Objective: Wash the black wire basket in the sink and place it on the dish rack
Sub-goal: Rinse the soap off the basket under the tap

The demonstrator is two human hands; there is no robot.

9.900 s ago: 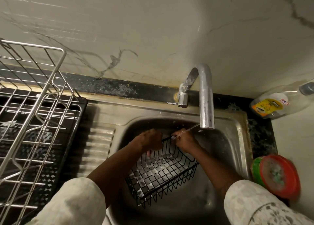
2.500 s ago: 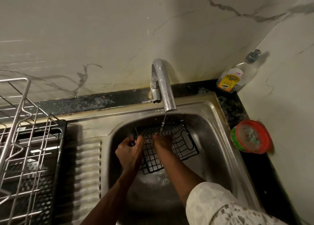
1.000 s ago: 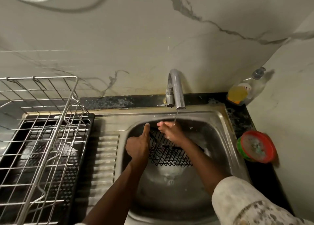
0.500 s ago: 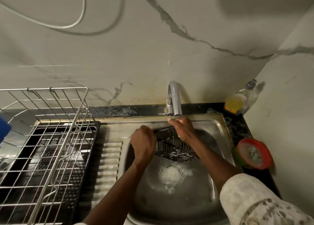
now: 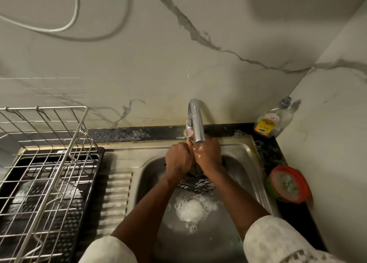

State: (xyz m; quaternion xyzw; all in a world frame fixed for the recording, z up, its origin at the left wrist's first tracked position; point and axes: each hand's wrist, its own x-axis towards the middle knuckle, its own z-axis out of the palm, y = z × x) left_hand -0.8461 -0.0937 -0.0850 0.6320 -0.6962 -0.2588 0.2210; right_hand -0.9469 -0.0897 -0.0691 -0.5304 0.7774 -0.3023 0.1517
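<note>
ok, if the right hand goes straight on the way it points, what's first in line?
Probably the faucet spout, its outlet right over the right hand; depth is unclear.

The left hand [image 5: 179,159] and the wet right hand [image 5: 208,157] were pressed together just under the faucet [image 5: 195,121], gripping the top of the black wire basket [image 5: 195,183] above foam [image 5: 189,209] in the sink [image 5: 245,159]. The dish rack [image 5: 49,163] stood at the left.
</note>
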